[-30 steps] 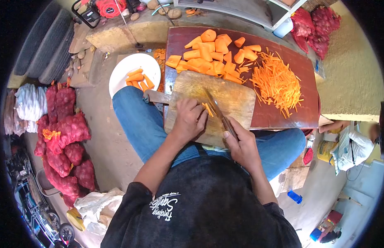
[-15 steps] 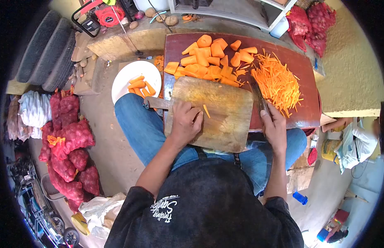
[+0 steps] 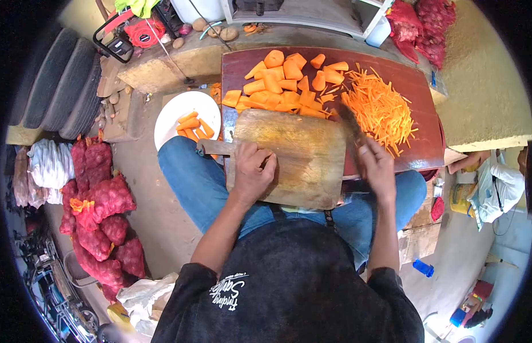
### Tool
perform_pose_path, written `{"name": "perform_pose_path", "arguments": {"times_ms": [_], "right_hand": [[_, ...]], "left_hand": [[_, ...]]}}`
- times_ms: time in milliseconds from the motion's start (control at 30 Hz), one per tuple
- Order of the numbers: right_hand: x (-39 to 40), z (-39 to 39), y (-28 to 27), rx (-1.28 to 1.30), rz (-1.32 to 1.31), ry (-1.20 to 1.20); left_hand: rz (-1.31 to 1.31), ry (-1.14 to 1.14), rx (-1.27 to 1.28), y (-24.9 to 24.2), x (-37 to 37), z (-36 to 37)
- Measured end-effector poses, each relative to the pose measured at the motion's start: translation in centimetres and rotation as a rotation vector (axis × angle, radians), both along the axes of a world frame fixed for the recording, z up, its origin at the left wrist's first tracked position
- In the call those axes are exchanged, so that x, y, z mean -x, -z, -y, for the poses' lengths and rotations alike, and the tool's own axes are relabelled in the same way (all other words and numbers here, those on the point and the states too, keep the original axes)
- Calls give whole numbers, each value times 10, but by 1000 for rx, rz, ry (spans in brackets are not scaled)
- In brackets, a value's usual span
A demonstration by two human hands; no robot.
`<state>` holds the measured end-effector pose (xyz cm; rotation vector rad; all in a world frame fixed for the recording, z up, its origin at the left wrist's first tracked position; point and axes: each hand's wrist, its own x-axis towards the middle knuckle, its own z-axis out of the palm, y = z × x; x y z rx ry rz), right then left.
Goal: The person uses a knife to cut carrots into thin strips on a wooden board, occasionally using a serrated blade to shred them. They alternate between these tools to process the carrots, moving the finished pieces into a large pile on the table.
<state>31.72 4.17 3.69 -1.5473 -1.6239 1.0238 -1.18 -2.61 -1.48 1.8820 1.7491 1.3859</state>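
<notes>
- Carrot strips [image 3: 380,108], heaped right of centre in the upper half, lie just beside the knife [image 3: 350,123]; the right hand [image 3: 377,171] has its fingers wrapped round the handle, probably for firm control of the blade.
- The left hand [image 3: 254,171] rests on the wooden cutting board [image 3: 306,154], fingers curled and together, likely steadying it; whether anything is beneath them, one cannot tell.
- The board reaches from the person's lap over the table's near edge, apparently for easy reach, its handle pointing left.
- On the red-brown table [image 3: 423,137], carrot chunks [image 3: 272,83] lie beyond the board, left of the strips, presumably to keep thick and thin apart.
- Left of centre, a white dish [image 3: 163,126] holds more carrot pieces [image 3: 189,123].
- Farther out, red net sacks [image 3: 108,200] pile up at left, tyres [image 3: 71,86] stand upper left, and another person [image 3: 503,183] is at the right edge.
</notes>
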Motion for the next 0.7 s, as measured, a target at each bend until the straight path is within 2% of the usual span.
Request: {"name": "perform_pose_path", "arguments": {"times_ms": [33, 67, 100, 200, 233, 300, 400, 600, 633, 700], "right_hand": [[-10, -10, -10, -1, 72, 60], [-16, -15, -18, -117, 215, 73], [-17, -16, -24, -180, 219, 73], [0, 5, -30, -347, 268, -72], [7, 15, -24, -374, 341, -147], [27, 36, -8, -552, 319, -286], [51, 50, -6, -477, 378, -501], [55, 41, -12, -535, 311, -501], [57, 37, -11, -516, 256, -505], [65, 26, -8, -475, 137, -514]], "left_hand": [[-21, 8, -6, 3, 1, -1], [-44, 12, -12, 7, 2, -2], [-69, 16, -17, 6, 3, -3], [-51, 19, 9, 2, 2, -2], [-3, -12, 21, -2, 0, -2], [95, -66, 47, -11, -6, -2], [225, -95, 80, -15, -7, -1], [5, -7, -30, -17, -11, 0], [51, 13, 20, -16, -14, 2], [60, 40, -59, -13, -19, -5]]}}
